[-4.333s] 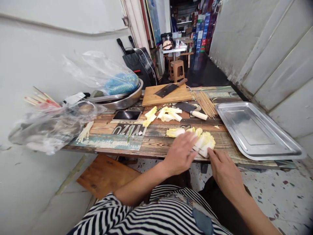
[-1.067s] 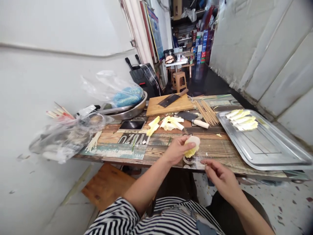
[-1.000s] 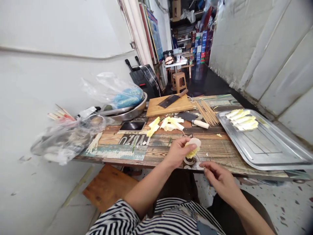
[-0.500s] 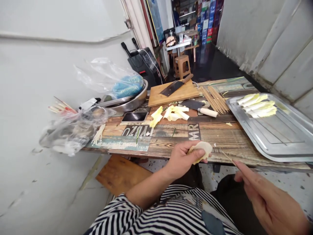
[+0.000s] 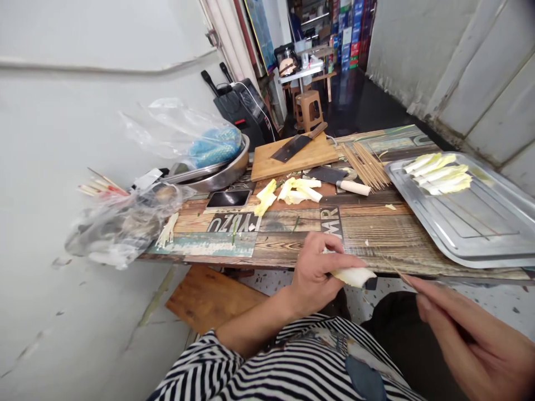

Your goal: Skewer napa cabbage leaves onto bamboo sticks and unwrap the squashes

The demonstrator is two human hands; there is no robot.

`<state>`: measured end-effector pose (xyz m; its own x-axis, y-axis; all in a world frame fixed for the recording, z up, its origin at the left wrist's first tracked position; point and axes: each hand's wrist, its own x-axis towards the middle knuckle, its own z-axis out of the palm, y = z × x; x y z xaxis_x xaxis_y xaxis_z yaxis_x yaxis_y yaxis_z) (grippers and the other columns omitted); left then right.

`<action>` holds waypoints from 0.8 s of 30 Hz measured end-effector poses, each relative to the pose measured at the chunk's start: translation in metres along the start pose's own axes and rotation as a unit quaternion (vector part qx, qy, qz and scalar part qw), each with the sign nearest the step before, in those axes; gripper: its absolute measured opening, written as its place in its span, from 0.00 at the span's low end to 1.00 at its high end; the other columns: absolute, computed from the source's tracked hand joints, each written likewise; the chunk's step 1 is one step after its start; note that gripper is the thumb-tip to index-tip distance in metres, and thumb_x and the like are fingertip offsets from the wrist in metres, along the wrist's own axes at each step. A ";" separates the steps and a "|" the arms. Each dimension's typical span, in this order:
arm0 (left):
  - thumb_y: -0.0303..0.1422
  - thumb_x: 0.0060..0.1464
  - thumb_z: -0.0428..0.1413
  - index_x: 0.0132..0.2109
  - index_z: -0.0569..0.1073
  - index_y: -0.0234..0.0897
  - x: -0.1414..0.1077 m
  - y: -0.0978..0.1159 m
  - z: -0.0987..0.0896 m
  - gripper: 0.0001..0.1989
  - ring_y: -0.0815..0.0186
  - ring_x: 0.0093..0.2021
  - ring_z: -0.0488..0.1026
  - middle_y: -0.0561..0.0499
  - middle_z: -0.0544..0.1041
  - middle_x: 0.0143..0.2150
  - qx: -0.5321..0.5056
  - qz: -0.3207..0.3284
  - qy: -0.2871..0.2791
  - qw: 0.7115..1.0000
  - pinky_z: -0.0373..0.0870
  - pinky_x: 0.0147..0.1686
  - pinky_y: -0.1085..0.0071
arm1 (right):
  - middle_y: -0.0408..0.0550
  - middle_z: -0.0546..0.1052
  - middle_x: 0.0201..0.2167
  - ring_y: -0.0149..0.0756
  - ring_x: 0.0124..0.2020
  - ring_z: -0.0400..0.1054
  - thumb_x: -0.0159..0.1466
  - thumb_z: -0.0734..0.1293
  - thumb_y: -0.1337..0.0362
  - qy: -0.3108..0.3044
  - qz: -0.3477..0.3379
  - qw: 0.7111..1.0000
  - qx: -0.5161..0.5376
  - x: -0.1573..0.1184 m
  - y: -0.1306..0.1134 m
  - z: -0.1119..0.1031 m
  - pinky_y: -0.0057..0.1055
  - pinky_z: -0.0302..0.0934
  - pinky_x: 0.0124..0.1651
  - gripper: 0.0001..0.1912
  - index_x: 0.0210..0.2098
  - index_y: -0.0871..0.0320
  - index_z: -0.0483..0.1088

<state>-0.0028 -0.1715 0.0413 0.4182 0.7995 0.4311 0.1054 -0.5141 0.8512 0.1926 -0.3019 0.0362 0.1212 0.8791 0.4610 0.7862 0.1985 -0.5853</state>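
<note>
The left hand (image 5: 317, 273) pinches a pale leaf (image 5: 355, 277) at the near edge of the table (image 5: 376, 223). The right hand (image 5: 463, 326) grips a thin stick (image 5: 394, 268), its tip near but not touching it. This looks like getting ready to poke it through, which seems to need a still leaf and lined-up tip. More leaves (image 5: 443, 178) lie by the far edge of the tray (image 5: 480, 260)

Holds a pale leaf (image 5: 355, 276) in the left grip (image 5: 318, 272), near the front edge of the desk (image 5: 276, 245). Pinches a skewer (image 5: 393, 267) in the right grip (image 5: 468, 328), with its tip toward the leaf but apart from it. Sees loose leaves (image 5: 298, 190), a phone (image 5: 228, 199), a knife (image 5: 354, 187) and a skewer pile (image 5: 366, 167) beyond, a cleaver (image 5: 291, 148) on the board (image 5: 267, 166), and more leaves (image 5: 438, 177) in the tray (image 5: 451, 245).
</note>
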 end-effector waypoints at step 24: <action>0.44 0.38 0.73 0.39 0.73 0.34 -0.030 -0.007 0.024 0.25 0.66 0.31 0.78 0.50 0.80 0.32 -0.436 -0.466 -0.173 0.751 0.72 0.34 0.71 | 0.44 0.79 0.31 0.34 0.30 0.74 0.67 0.66 0.50 -0.150 0.187 0.952 0.192 0.009 0.008 0.019 0.26 0.68 0.31 0.16 0.43 0.53 0.78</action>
<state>0.0056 -0.1995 0.0146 0.7541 0.4802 -0.4481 -0.0694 0.7367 0.6726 0.1890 -0.2840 0.0231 0.1246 0.9922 -0.0046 0.4367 -0.0590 -0.8977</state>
